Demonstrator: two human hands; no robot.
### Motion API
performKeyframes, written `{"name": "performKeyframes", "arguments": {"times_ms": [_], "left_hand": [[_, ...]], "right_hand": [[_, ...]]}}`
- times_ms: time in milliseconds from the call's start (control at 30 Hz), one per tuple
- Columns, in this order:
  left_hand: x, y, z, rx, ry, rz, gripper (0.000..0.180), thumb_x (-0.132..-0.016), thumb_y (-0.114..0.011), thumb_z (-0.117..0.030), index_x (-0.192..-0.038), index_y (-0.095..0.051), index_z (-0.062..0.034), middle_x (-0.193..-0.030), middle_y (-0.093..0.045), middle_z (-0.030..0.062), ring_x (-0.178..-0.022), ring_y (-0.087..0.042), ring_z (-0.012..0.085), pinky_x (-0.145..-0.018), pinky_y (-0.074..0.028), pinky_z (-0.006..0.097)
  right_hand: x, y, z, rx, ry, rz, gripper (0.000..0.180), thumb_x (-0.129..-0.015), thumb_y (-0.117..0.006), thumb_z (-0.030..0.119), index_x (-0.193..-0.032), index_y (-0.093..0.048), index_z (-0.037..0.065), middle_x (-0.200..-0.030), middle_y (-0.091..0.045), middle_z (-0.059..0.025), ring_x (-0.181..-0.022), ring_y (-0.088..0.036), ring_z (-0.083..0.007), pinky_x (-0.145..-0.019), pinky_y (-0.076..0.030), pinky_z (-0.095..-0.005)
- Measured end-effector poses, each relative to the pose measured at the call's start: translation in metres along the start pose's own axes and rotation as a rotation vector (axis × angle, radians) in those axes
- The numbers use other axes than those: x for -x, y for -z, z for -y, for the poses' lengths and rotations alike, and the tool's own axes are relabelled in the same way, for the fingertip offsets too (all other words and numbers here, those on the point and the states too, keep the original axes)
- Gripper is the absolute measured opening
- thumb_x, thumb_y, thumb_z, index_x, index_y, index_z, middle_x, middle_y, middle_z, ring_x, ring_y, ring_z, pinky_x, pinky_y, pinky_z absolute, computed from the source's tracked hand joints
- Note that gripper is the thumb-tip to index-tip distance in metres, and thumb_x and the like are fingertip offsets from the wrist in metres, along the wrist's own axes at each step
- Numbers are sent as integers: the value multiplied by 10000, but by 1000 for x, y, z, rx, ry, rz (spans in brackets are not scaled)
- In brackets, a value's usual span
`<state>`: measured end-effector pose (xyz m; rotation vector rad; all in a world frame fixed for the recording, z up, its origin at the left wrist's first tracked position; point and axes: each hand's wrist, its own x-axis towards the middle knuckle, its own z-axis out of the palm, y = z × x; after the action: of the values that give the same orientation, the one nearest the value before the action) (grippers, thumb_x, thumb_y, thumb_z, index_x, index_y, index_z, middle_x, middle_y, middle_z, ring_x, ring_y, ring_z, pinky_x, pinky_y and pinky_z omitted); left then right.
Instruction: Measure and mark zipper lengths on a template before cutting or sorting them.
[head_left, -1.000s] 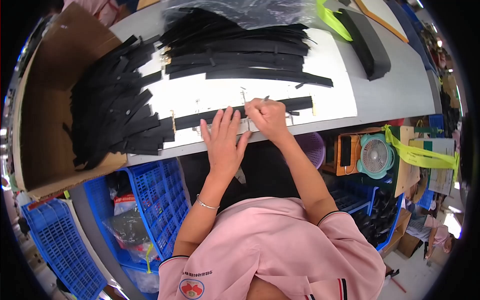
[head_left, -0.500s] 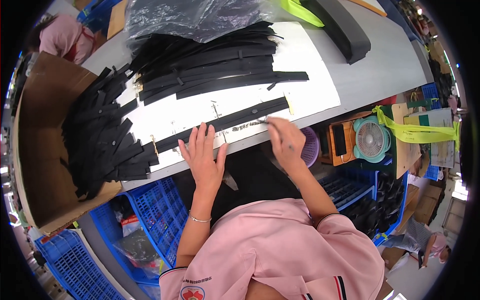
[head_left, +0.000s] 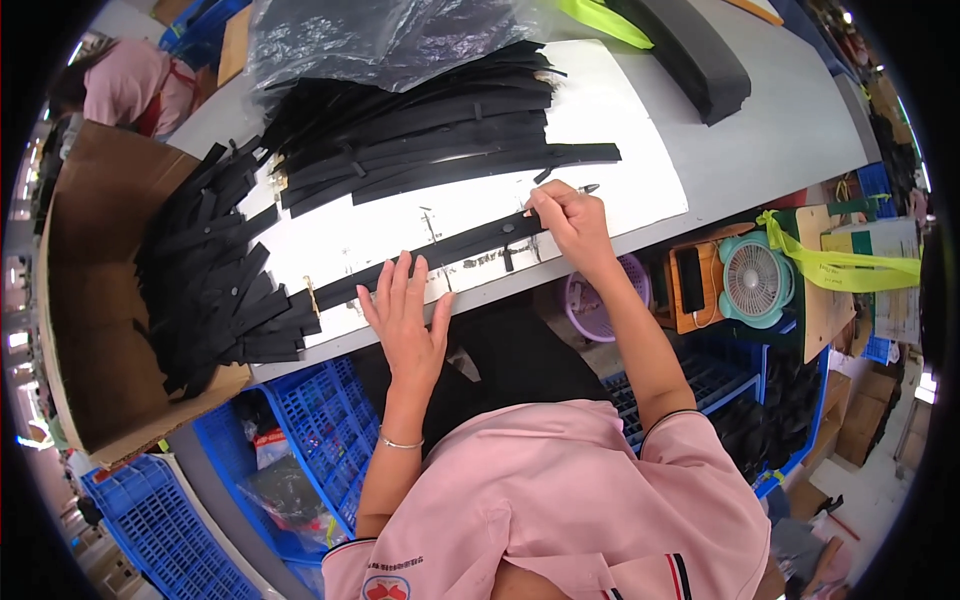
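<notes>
the left hand lies flat, palm down, fingers spread open and extended, pressing on a long, flat black strap that runs diagonally across a white sheet on the grey tabletop. the strap is matte and narrow, with straight parallel edges; it sits near the front edge of the sheet, between the two hands. the right hand is closed in a writing grip around a slim pen with a dark tip, resting at the strap's right end. small dark marks show on the white sheet just beside the strap.

behind the strap, a fanned stack of similar black straps lies on the sheet, overlapping in layers. a second, looser pile of black straps hangs over the rim of an open brown cardboard box at the left. a crinkled, glossy dark plastic bag lies at the far side. a thick black foam block rests at the upper right. below the tabletop stand blue lattice plastic crates and a small round teal fan.
</notes>
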<state>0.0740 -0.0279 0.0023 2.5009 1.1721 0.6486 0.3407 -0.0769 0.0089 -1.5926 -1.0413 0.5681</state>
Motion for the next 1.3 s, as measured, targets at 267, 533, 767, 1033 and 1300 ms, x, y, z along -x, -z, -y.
{"name": "performKeyframes", "arguments": {"times_ms": [267,533,767,1033,1300], "left_hand": [[-42,-15,-55,293,-100,-81,389,-889,-786,-154,-1265,-712,-87,-1365,-659,98,-1328,-565,308,-1225,-257,533],[-70,-56,-69,331,-115,-149,172,-862,-766,-92,-1031,-737,-71,-1144,-705,50,-1123,-616,261,-1154,-341,500],[-69,-58,-73,295,-116,-177,149,-843,-739,-67,-990,-715,-54,-1149,-679,67,-1120,-595,272,-1143,-344,527],[-69,-61,-72,289,-119,-199,144,-840,-743,-73,-981,-717,-56,-1156,-675,63,-1125,-590,274,-1138,-353,537],[-68,-60,-66,268,-92,-207,164,-838,-756,-85,-998,-723,-73,-1186,-679,62,-1136,-595,285,-1131,-363,522]], "right_hand": [[1,-3,-4,32,37,-52,266,-1027,-620,140,-863,-710,-49,-774,-690,-44,-643,-589,-95,-596,-454,-252],[0,-4,-5,112,93,-60,248,-1006,-639,144,-871,-704,-54,-807,-733,-77,-629,-670,-181,-590,-500,-297],[0,-7,-11,270,231,-60,203,-996,-653,138,-897,-713,-29,-810,-733,-84,-623,-674,-214,-571,-498,-306],[3,0,-8,95,109,-10,230,-980,-679,162,-835,-710,-14,-661,-675,-75,-546,-619,-141,-526,-462,-284],[-1,-5,-10,280,222,47,210,-969,-650,160,-842,-716,6,-630,-647,-88,-543,-603,-150,-537,-463,-310]]}}
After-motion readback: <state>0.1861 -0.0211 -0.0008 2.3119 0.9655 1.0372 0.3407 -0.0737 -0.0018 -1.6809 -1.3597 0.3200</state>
